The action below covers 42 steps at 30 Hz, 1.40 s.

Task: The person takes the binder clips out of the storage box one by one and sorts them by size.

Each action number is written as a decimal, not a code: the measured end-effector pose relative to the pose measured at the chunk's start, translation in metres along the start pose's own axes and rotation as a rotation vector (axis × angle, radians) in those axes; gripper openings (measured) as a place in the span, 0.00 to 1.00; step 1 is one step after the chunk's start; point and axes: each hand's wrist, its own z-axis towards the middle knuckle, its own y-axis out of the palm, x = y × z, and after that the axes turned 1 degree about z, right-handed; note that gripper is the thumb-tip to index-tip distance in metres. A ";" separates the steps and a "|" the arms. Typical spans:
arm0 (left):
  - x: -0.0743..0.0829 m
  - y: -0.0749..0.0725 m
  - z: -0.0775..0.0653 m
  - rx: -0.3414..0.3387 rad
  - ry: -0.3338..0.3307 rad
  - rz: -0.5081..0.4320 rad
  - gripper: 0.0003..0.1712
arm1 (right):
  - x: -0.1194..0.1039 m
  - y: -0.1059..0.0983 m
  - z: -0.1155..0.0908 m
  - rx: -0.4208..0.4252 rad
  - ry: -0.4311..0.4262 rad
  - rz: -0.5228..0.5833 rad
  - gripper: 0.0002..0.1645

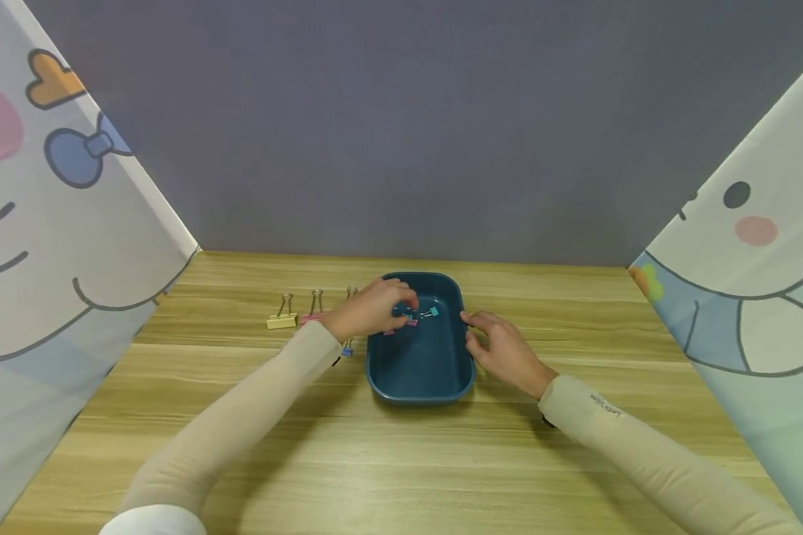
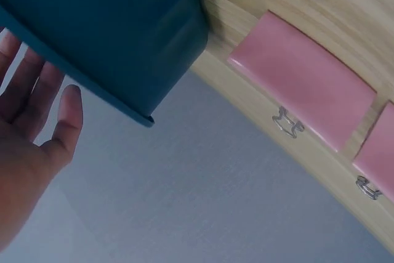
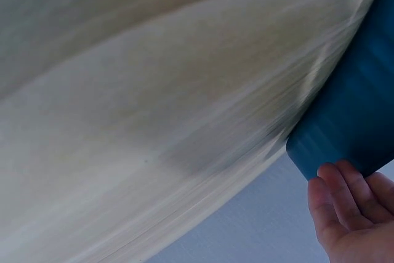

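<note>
A dark blue-green plastic bin (image 1: pixel 421 371) stands mid-table, holding several small teal and pink binder clips. My left hand (image 1: pixel 375 306) reaches over the bin's left side, thumb and fingers apart above the small clips; nothing shows gripped between them. In the left wrist view, its thumb stands away from the fingers, which pass partly behind the bin's rim. A teal binder clip (image 1: pixel 433 312) lies just right of those fingertips. At the right side of the bin, my right hand (image 1: pixel 505 355) touches the rim and outer wall with loosely bent fingers.
Left of the bin, a yellow binder clip (image 1: pixel 282 321), large pink binder clips (image 2: pixel 301 78) and a blue binder clip (image 1: pixel 347 352) lie on the wooden table (image 1: pixel 375 475). A grey wall panel (image 1: pixel 408 148) rises behind, with cartoon-printed cloths at both sides.
</note>
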 end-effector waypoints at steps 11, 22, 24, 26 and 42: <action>-0.006 0.011 0.008 -0.044 -0.050 0.073 0.12 | 0.000 0.003 0.000 -0.007 -0.001 0.008 0.23; -0.016 0.020 0.016 -0.075 -0.064 0.083 0.10 | 0.002 0.004 0.002 -0.005 -0.010 0.000 0.23; -0.018 0.022 0.017 -0.075 -0.066 0.086 0.10 | 0.002 0.003 0.002 -0.003 -0.011 0.000 0.23; -0.019 0.024 0.018 -0.078 -0.072 0.085 0.10 | 0.002 0.002 0.002 -0.002 -0.011 0.000 0.23; -0.013 0.031 0.025 -0.115 -0.130 0.170 0.05 | 0.001 0.001 0.001 -0.004 -0.008 0.005 0.24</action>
